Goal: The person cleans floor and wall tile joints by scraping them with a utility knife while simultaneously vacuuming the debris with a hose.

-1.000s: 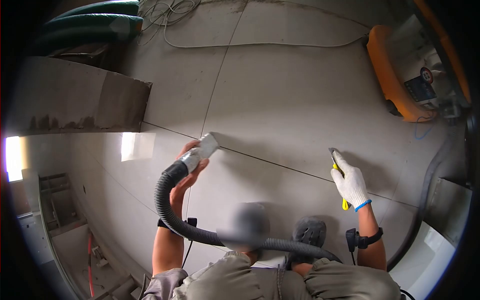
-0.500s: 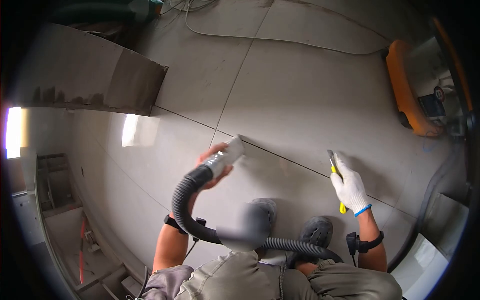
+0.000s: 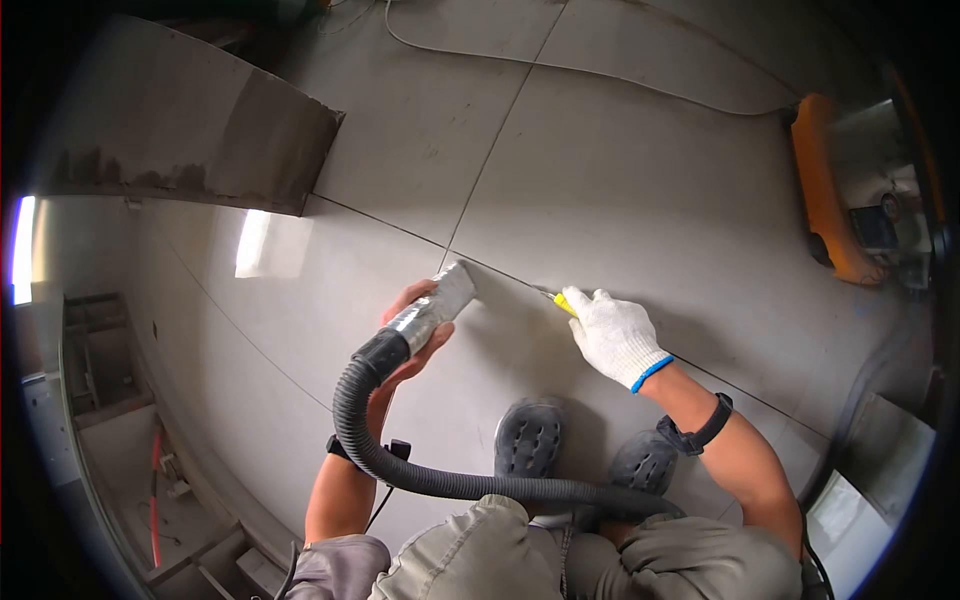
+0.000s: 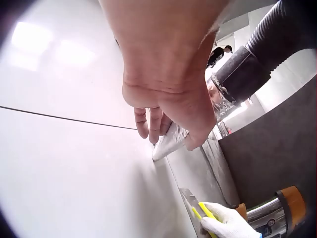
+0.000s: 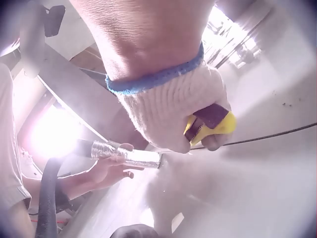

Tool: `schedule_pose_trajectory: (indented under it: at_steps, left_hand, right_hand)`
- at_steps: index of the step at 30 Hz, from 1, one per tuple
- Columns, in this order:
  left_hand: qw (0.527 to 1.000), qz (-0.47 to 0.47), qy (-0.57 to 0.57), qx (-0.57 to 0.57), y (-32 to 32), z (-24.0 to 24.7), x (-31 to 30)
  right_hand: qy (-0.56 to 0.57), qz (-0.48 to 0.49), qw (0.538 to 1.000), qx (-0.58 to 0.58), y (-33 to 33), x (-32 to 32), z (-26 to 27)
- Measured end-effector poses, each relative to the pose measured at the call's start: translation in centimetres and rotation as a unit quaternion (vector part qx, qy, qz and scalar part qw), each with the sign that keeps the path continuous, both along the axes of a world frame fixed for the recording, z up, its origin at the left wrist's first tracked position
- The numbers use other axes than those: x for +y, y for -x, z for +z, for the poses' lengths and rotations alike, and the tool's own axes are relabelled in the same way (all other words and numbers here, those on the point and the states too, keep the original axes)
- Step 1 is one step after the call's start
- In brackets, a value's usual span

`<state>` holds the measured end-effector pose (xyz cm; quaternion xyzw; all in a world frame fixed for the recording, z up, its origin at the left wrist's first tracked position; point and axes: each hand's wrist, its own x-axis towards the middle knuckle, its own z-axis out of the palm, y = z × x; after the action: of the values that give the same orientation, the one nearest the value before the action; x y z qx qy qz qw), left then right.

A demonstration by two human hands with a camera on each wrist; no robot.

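Observation:
In the head view my bare left hand (image 3: 428,352) grips a vacuum nozzle wrapped in silver tape (image 3: 436,308), its flat mouth low at the tile joint. A grey ribbed hose (image 3: 460,486) runs from it across my lap. My right hand (image 3: 617,337), in a white glove with a blue cuff, holds a yellow utility knife (image 3: 566,302), its tip over the dark joint (image 3: 750,398) just right of the nozzle. The right wrist view shows the yellow handle (image 5: 225,124) inside the curled fingers. Metal shows ahead of the handle (image 4: 207,212) in the left wrist view.
An orange vacuum machine (image 3: 822,180) stands at the right. A grey block with a stained side (image 3: 270,140) juts in from the upper left. A pale cable (image 3: 600,72) crosses the floor behind. My dark clogs (image 3: 530,438) are close below the hands. Open compartments (image 3: 110,350) line the left.
My right hand has swung left and forward with the knife, from beside the joint onto it. My left hand and nozzle first shifted right, then slightly back left. The head view has turned somewhat.

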<state>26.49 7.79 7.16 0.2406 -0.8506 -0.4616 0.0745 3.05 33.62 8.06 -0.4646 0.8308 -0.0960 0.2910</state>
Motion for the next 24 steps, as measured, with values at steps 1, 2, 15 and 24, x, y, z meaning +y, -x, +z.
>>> schedule_pose_trajectory:
  at_steps: [1, 2, 15, 24]
  left_hand:
    - [1.0, 0.003, -0.001, -0.002, 0.5, 0.0, 0.3]
    - [1.0, -0.016, -0.011, 0.0, 1.1, 0.0, 0.4]
    - [0.996, -0.05, -0.074, 0.005, 3.3, -0.8, 0.3]
    - [1.0, -0.017, -0.025, 0.007, 1.0, -0.6, -1.2]
  right_hand:
    - [-0.028, 0.014, 0.999, 0.019, -0.1, -0.4, 0.3]
    - [-0.055, 0.029, 0.997, 0.039, -0.3, -0.8, 0.5]
    - [0.107, 0.008, 0.994, 0.034, -0.6, -0.1, -3.2]
    - [0.107, 0.002, 0.994, -0.013, -0.7, -3.9, -2.8]
